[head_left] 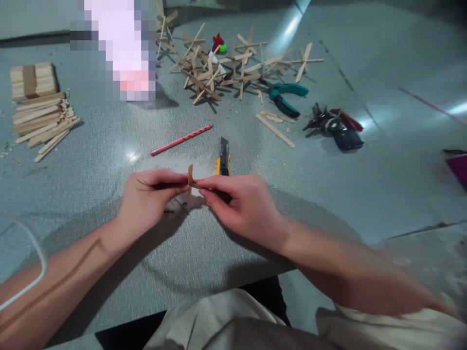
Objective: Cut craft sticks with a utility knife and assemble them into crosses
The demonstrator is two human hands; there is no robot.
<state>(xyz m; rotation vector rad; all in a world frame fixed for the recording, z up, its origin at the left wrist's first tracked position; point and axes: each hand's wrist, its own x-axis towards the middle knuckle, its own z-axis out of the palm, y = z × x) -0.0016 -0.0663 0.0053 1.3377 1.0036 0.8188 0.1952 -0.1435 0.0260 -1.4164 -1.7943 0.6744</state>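
Between my two hands are small pieces of wooden craft stick (190,174), one upright and crossing another that lies sideways. My left hand (151,197) pinches them from the left, thumb against fingers. From the right, my right hand (239,197) pinches the sideways piece close to the crossing. My fingers hide most of that sideways piece. Just beyond my right hand lies a yellow and black utility knife (224,158), its lower part covered by the hand. A red pencil (181,140) rests on the table past my left hand.
Crossed craft-stick pieces (204,73) are heaped at the back. Green-handled pliers (288,95), loose sticks (275,129) and a bunch of keys (337,126) lie to the right. Stacked craft sticks (44,116) sit at the left. A white cable (40,257) curves over my left forearm.
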